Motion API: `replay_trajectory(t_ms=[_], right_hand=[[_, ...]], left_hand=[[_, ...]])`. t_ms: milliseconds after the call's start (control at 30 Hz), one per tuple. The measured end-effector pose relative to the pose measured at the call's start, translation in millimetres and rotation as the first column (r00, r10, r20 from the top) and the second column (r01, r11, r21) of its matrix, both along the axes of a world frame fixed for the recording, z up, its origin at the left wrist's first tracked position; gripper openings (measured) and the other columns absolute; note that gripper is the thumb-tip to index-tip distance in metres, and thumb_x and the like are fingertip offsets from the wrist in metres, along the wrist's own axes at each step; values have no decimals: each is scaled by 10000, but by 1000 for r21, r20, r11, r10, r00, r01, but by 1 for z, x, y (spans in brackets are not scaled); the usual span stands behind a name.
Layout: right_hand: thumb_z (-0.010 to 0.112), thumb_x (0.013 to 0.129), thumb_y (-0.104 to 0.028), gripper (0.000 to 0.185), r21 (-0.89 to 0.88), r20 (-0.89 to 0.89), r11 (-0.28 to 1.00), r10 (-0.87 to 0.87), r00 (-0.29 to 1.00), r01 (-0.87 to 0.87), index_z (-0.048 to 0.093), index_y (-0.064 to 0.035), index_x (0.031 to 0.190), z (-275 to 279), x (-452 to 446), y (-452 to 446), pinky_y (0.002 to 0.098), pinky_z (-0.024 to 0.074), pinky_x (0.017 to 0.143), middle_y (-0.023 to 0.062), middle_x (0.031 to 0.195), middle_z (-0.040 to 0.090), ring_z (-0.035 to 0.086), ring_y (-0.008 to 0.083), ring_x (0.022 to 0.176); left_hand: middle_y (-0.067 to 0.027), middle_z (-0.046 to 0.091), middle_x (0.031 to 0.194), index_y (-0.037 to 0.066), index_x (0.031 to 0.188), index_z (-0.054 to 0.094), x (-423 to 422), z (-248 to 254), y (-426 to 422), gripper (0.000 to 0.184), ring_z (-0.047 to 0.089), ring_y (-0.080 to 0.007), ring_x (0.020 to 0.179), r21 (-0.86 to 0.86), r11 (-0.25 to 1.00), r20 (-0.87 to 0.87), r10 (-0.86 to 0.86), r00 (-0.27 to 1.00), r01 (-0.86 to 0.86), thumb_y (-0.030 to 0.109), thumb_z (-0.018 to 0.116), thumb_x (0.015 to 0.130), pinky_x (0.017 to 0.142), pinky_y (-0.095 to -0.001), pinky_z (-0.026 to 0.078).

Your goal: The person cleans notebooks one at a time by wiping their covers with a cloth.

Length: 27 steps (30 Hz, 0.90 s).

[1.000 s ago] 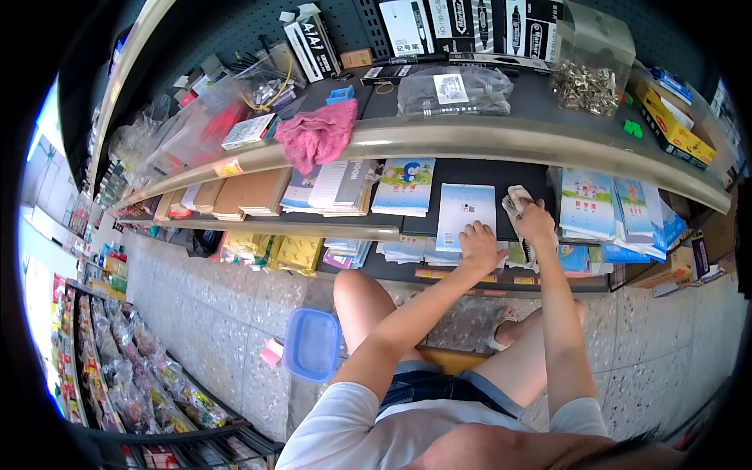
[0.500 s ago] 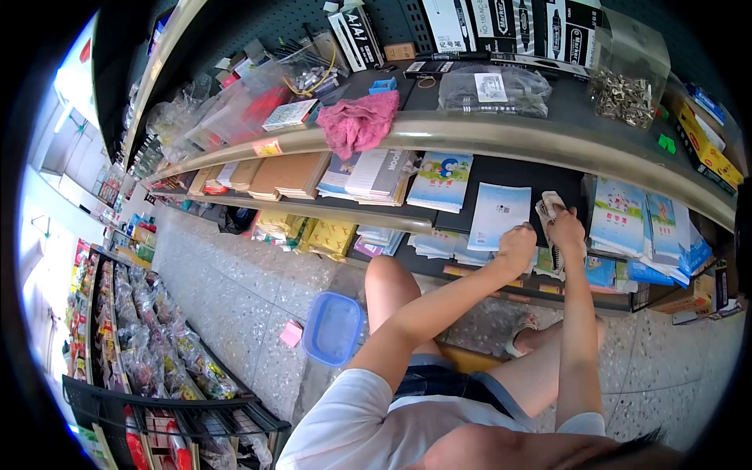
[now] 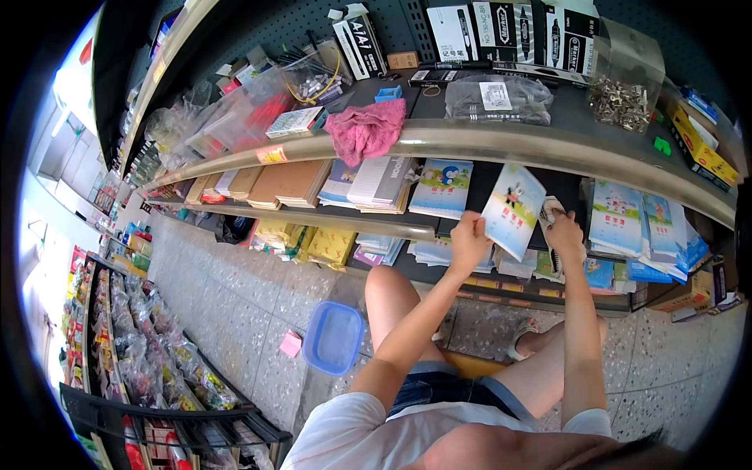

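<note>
My left hand (image 3: 469, 241) grips the lower left edge of a light blue booklet (image 3: 513, 210), which is tilted up with a colourful cover showing. To its right, my right hand (image 3: 565, 236) is closed around a crumpled greyish cloth (image 3: 551, 213) over the front part of the lower shelf. Left of the raised booklet lies a stack of booklets with a blue cartoon cover (image 3: 442, 188). On the right side are more booklets (image 3: 616, 215). A pink cloth (image 3: 365, 130) hangs over the edge of the upper shelf.
The upper shelf edge (image 3: 470, 139) runs above my hands. It carries a clear box of metal clips (image 3: 624, 102), a bagged item (image 3: 498, 99) and marker boxes (image 3: 509, 31). A blue plastic basin (image 3: 334, 338) and a pink paper (image 3: 291, 343) are on the floor by my leg.
The booklet that lay flat with its plain side up is now lifted and turned, its picture cover showing, in my left hand. My right hand stays on the greyish cloth.
</note>
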State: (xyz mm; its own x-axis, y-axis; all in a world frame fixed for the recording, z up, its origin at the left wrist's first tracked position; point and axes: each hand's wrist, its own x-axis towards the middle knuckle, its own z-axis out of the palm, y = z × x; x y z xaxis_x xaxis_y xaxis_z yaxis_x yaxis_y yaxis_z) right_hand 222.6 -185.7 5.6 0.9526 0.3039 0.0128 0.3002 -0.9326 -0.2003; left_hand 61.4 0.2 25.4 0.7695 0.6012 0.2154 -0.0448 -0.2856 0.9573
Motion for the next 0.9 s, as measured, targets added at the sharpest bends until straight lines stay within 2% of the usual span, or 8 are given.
replay_trajectory(t_ms=[100,200,333,467,567,667,767,900], right_hand=[[641,752,-223,529,-48,-7,997,-68,998,68,546,-174,1270,16,-11,8,484,490,866,194,1280,478,548,384,1110],[639,771,-185,483,-139,179,989,-27,984,52,554,-64,1231,29,-24,15,469,385,971,167,1259,468,426,348,1231],[651,757,-140,411,-9,553,952,261,791,-307,590,-61,1156,61,-66,16,450,381,968,188,1296,453,421,342,1229],[628,825,-159,242,362,96,914,162,982,-186,624,23,985,20,-112,10,440,523,654,175,797,658,638,369,701],[615,850,-169,247,432,129,887,119,985,-163,630,51,961,-10,-119,3,441,516,567,159,628,629,614,352,541],[625,860,-194,280,789,-223,611,181,958,68,637,35,1020,-59,-106,3,359,502,517,133,710,662,645,239,577],[606,909,-236,273,784,-560,429,178,809,448,639,1,1040,-38,-114,14,224,461,486,32,772,648,606,96,586],[638,887,-214,346,732,-648,446,225,728,514,590,-25,1173,-52,-106,17,216,448,464,33,821,650,613,104,605]], left_hand=[[-114,613,883,-30,976,483,-8,-37,3,105,667,-203,773,-536,844,20,1,1000,10,74,469,969,690,-362,607],[-135,600,927,-52,996,479,-18,-61,1,119,671,-236,805,-597,802,-68,-10,998,-32,61,462,964,700,-368,611],[-134,598,923,-89,1014,499,-26,-64,-1,180,675,-234,776,-583,804,-166,21,986,-115,81,489,956,685,-339,615],[-142,588,948,-89,1000,502,-29,-61,-3,202,675,-232,767,-621,771,-165,47,985,-141,108,506,956,678,-328,618],[-153,595,941,-77,1005,491,-33,-69,-2,213,679,-244,785,-652,747,-167,30,985,-134,131,501,962,678,-329,614],[-172,612,928,-60,1031,468,-37,-64,2,228,683,-270,823,-732,667,-181,0,983,-135,157,501,965,678,-326,604],[-193,629,923,-42,1059,445,-40,-69,7,252,686,-298,852,-786,607,-165,-21,986,-118,178,517,959,688,-324,592],[-216,633,956,-26,1056,452,-47,-80,11,273,689,-308,838,-820,557,-158,6,987,-135,203,552,946,725,-340,588]])
